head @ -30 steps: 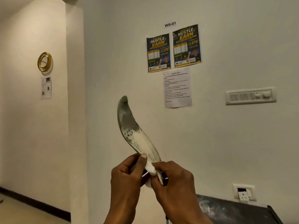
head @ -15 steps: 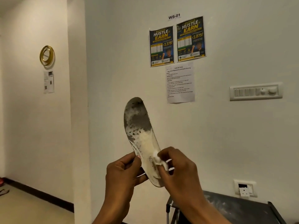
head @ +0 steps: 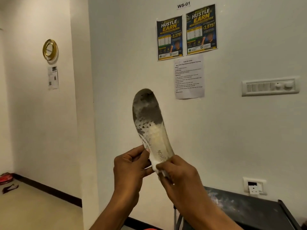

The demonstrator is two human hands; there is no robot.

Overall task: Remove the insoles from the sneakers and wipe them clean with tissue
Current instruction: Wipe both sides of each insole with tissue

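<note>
A white insole (head: 150, 125) stands upright in front of the wall, its toe end up and stained dark grey, its lower half pale with printed letters. My left hand (head: 131, 166) pinches the insole's left edge near the heel. My right hand (head: 177, 173) presses a small wad of white tissue (head: 157, 165) against the heel end. The heel tip is hidden behind my fingers. No sneaker is clearly in view.
A dark metal rack top (head: 249, 206) stands at the lower right below a wall socket (head: 254, 186). Posters (head: 186, 32), a printed sheet and a switch panel (head: 270, 87) hang on the wall. Red and dark items (head: 6, 181) lie on the floor at far left.
The insole has turned from edge-on to face me flat. My right hand with the tissue slid down from mid-insole to the heel end. The view has shifted slightly downward.
</note>
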